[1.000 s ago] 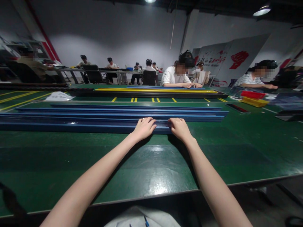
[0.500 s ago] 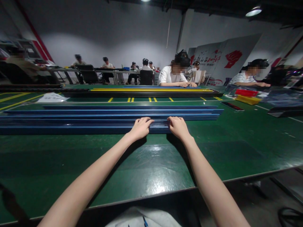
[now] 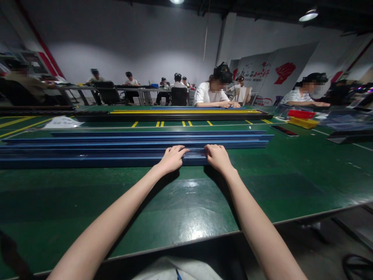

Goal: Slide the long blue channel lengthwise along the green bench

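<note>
Blue channel (image 3: 87,162): nearest tabletop's (image 3: 175,212) front edge
Left hand (image 3: 174,158): touching, thumb newly shifted (readjusting, perhaps)
Right hand (image 3: 218,157): touching; both grips unclear

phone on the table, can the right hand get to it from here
Probably, with a stretch: nothing covers the phone, and the right hand could go around the right ends of the blue rails after leaving the front rail.

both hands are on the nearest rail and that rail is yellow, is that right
Not the colour: the head view shows the nearest rail is blue, not yellow. The left hand and right hand are both on it.
</note>
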The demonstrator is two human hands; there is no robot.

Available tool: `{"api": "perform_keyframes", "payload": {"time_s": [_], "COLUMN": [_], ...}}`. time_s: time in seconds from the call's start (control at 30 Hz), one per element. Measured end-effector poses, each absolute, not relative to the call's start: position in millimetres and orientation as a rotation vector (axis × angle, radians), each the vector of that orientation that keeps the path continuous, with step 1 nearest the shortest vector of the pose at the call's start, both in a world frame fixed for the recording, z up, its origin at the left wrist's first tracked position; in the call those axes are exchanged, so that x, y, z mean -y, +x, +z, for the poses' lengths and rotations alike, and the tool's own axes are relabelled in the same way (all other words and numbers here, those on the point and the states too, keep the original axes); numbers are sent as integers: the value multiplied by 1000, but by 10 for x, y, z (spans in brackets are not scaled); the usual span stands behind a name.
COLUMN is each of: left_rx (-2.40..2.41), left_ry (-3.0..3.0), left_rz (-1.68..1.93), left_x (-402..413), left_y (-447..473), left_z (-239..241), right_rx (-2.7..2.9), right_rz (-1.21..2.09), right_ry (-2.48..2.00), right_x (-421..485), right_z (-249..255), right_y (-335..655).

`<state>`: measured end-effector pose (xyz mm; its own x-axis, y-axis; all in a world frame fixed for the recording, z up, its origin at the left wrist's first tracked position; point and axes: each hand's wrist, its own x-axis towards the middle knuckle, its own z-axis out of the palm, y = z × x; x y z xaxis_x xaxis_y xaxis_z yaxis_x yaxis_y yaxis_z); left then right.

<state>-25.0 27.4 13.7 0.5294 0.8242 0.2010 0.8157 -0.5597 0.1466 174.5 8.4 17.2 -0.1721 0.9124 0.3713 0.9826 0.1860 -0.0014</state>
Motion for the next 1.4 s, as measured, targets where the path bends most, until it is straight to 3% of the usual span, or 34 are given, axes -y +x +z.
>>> {"api": "perform_keyframes", "payload": {"time_s": [0.57,1.07,1.4], "left_rx": [-1474,-1534,-1643], "left_ry": [2709,2690,2737], "left_rz": [379,581,493], "left_x": [-305,-311,-276], "left_y": [-297,-263,-239], "left_z": [161,125,83], "right_rx": [2190,2231,2274], "right_rz": [-368,-324,-291], "right_ry": [-1782,-1706,-1632], "right_x": [-101,-94,-90], "right_z": [145,152,154], "right_y": [1745,1731,1711]}}
